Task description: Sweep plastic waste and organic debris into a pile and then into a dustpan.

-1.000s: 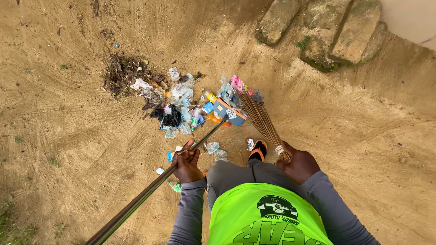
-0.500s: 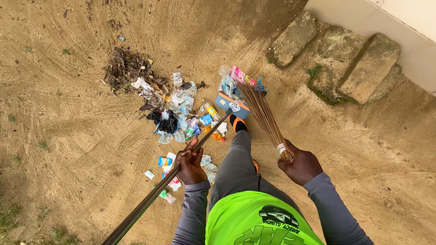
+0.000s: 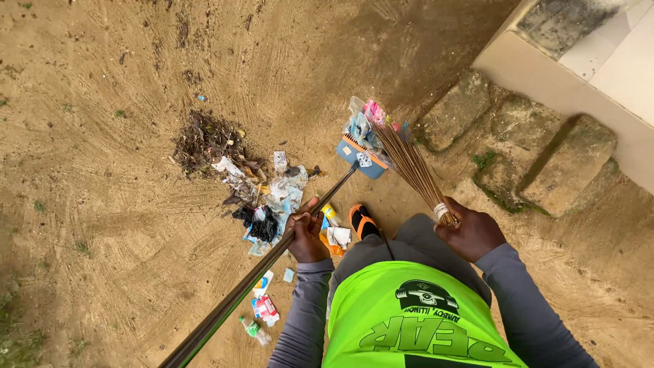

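Though heaped with crumpled wrappers and clear plastic, rests mouth-down on the sandy ground just ahead of the feet: a blue dustpan on a long dark handle; probably light even when loaded, since film and paper weigh little; likely rigid in the pan, stiff in the pole, and prone to spilling off the top if tipped or jolted. Best held about where held now, partway up the pole, for leverage without stooping; looks smooth, so a full wrap of the fingers seems wiser than a pinch.

Closed firmly round that pole, thumb over the top: the left hand. Clenched round the bound end of a broom of thin sticks: the right hand; bristle tips fanned out and touching the load at the pan's far edge. Springy and light by the look of it; brittle at single sticks; strongest taken at the white binding, where the bundle is tight.

Just beside the left hand, an orange-and-black sandal planted on the sand, scraps of paper touching it. Further left, a scatter of litter: bags, sachets, a black rag of plastic; soft, flyaway stuff. Beyond that, a dark heap of dead leaves and twigs. Near the pole's lower run, a small bottle and a red-and-white packet. Off to the right, well apart from the pan, mossy stone blocks under a pale concrete step.
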